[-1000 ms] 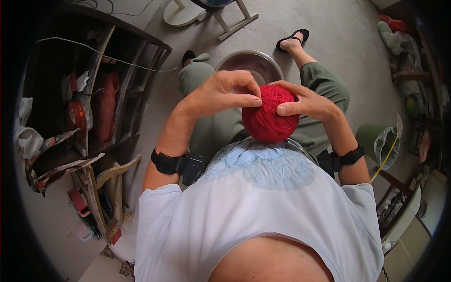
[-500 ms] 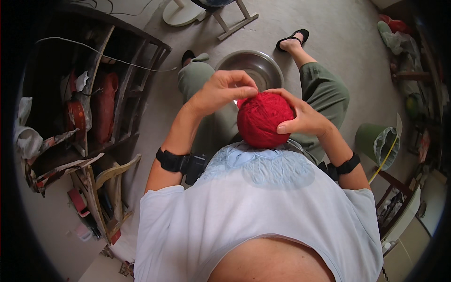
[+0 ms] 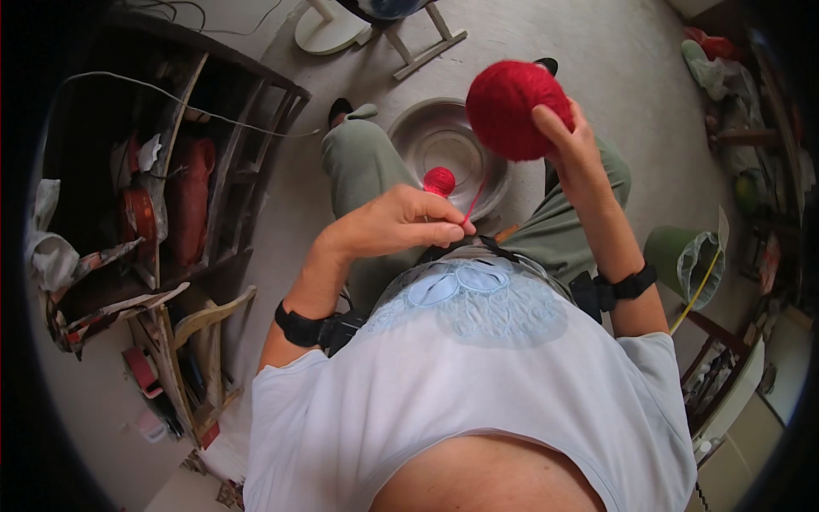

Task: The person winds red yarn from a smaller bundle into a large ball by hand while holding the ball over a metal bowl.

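Observation:
A large ball of red yarn (image 3: 512, 107) is held up by my right hand (image 3: 573, 149), its thumb across the near side and the other fingers partly hidden behind it. My left hand (image 3: 401, 224) is lower and to the left, thumb and forefinger pinched on a red yarn strand (image 3: 478, 200). From that pinch the strand runs up toward the large ball. Beyond my left hand a smaller red yarn ball (image 3: 439, 181) shows in the metal basin (image 3: 409, 115), which stands on the floor between my legs.
Dark wooden shelving (image 3: 256, 111) with red items stands on the left, a wooden chair-like frame (image 3: 192, 333) below it. To the right are a green bin (image 3: 670, 256) with a plastic liner and cluttered shelves. A stand's leg (image 3: 431, 53) rests on the floor ahead.
My right hand has lifted the large yarn ball up and away. My left hand has dropped lower, drawing a strand between them. The small ball in the basin is now in plain sight.

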Action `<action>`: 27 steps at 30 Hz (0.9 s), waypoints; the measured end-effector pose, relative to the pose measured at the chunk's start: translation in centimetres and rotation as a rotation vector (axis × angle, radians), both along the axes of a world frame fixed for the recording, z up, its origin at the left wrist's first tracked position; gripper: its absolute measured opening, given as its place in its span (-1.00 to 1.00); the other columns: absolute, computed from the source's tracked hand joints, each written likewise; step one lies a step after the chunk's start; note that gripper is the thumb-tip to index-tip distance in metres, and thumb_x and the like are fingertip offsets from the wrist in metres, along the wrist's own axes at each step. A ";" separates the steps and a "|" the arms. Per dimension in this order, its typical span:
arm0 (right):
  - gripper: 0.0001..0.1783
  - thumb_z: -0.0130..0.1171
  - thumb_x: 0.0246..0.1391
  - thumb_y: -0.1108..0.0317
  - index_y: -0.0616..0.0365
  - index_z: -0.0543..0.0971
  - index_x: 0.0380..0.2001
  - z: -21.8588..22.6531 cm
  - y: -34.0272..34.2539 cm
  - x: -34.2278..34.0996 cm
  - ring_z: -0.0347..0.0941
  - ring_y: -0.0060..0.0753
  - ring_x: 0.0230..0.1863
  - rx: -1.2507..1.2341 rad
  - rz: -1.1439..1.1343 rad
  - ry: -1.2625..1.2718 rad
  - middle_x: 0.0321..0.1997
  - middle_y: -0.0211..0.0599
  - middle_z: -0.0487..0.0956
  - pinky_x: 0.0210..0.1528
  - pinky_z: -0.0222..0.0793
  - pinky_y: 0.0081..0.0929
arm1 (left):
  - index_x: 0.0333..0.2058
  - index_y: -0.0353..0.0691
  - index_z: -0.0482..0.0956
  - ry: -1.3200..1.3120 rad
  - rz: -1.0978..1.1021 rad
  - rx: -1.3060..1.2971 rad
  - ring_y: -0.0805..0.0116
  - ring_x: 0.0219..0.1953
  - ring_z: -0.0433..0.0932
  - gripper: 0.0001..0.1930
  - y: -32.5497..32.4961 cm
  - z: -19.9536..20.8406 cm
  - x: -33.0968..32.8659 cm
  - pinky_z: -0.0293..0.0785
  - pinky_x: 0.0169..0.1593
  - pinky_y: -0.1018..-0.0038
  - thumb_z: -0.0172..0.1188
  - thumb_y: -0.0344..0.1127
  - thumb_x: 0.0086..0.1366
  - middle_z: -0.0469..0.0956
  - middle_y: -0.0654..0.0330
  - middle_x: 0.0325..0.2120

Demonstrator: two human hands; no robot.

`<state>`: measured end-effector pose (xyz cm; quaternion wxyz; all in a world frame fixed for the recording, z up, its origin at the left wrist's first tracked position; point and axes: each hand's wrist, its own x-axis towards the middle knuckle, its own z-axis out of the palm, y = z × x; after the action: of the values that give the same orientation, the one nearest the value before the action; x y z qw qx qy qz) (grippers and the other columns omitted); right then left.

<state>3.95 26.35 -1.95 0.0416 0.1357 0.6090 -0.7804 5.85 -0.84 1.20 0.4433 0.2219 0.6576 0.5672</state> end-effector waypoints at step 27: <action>-0.28 0.26 0.11 -0.03 0.18 0.34 0.20 1.0 -0.3 0.2 0.43 -0.35 0.15 -0.407 0.092 0.015 0.13 -0.23 0.46 0.19 0.35 -0.38 | -0.18 -0.30 0.67 -0.086 0.150 -0.056 0.59 -0.38 0.53 -0.80 0.6 -2.9 0.0 0.46 -0.30 0.60 0.22 -0.31 0.33 0.62 0.31 -0.42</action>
<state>4.13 26.09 -0.94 0.0992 0.0909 0.4445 -0.8856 5.87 -0.23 -1.66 0.4334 0.1347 0.6684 0.5893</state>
